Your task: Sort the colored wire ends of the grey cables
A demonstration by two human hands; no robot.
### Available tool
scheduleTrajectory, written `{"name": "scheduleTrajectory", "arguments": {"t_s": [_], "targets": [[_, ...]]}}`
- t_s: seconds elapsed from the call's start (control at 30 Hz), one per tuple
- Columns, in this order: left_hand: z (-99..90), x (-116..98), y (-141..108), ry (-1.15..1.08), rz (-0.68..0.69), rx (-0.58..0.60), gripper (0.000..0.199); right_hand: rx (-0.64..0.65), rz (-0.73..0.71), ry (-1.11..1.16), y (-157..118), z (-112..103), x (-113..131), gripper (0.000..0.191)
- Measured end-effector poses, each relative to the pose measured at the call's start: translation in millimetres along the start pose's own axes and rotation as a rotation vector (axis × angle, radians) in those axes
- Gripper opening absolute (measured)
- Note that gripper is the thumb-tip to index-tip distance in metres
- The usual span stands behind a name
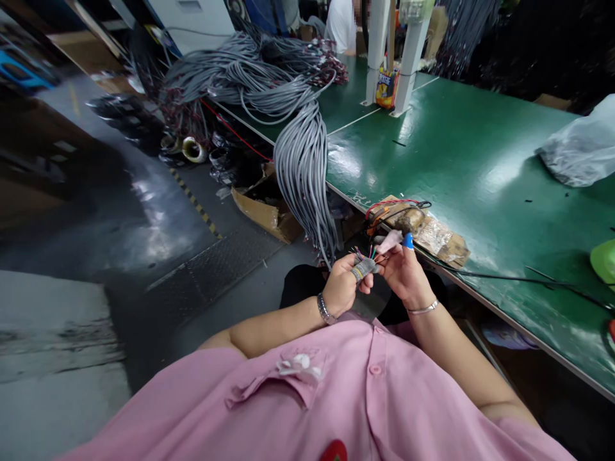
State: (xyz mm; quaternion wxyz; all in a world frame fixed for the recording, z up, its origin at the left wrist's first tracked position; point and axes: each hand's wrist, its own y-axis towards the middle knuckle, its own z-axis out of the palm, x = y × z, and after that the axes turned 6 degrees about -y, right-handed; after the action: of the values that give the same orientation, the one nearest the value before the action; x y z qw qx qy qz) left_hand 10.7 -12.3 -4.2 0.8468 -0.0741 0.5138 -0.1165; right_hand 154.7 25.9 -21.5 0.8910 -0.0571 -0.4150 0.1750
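My left hand (343,285), with a watch on its wrist and a grey covering on a finger, is closed around a cable end from which thin coloured wires (372,252) fan out. Close against it on the right is my right hand (403,272), with a blue covering on one fingertip and a pale one on another. Its fingers pinch at the wires, though the exact strand is too small to tell. Just beyond the hands, at the table edge, lies a taped wooden block (439,240) with red and black leads.
A large bundle of grey cables (307,153) hangs over the edge of the green table (456,153) at left. White posts (410,57) and a snack packet stand behind. A plastic bag (583,144) lies right. An open carton (264,208) is below; a person is at the back.
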Motion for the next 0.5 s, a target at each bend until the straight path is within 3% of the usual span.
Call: {"name": "scheduleTrajectory", "arguments": {"t_s": [0.17,0.3,0.4,0.5], "targets": [[-11.4,4,-5,0.107,0.017,0.02,0.033,0.15,0.105,-0.244,-16,-9,8,0.045],[-16.3,7,-7,0.223,0.027,0.086,0.033,0.104,-0.034,-0.441,-27,-5,7,0.023],[-16.2,8,-5,0.308,-0.072,0.203,0.033,0.124,-0.132,-0.539,-33,1,5,0.017],[-15.1,9,-3,0.344,-0.19,0.273,0.034,0.193,-0.14,-0.623,-35,2,3,0.018]]}}
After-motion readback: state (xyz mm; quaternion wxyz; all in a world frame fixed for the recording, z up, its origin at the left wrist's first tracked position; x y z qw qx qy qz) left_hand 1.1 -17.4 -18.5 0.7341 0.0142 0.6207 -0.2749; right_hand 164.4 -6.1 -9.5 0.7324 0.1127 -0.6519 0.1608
